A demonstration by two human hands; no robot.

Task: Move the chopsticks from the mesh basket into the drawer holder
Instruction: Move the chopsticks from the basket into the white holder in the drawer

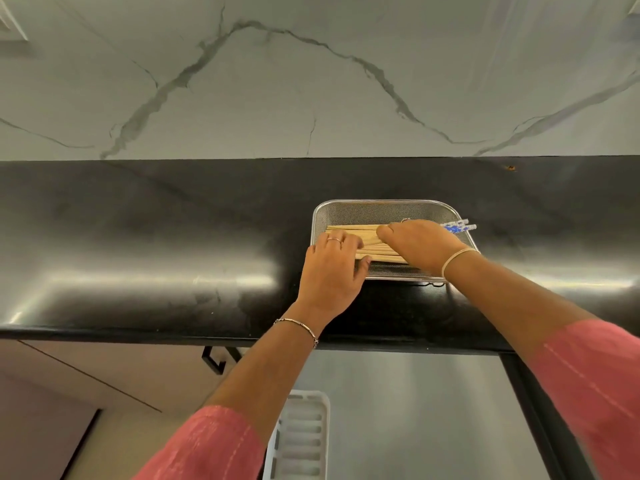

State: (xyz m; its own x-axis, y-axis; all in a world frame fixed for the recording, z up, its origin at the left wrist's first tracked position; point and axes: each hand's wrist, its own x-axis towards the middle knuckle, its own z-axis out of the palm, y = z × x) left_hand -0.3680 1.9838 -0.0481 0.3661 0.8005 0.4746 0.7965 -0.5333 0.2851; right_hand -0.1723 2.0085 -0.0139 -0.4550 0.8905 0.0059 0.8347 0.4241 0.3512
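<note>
Grip check: left hand (330, 271) and right hand (420, 244) are clasping chopsticks (353, 233) in mesh basket (381, 203), centre right. Squaring the ends, then lifting level, looks wise.

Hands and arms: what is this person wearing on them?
The left sleeve and right sleeve are pink with faint pale stripes. The left hand bears a thin ring, and its wrist a slim metal bracelet. The right hand has a pale band round its wrist.
</note>
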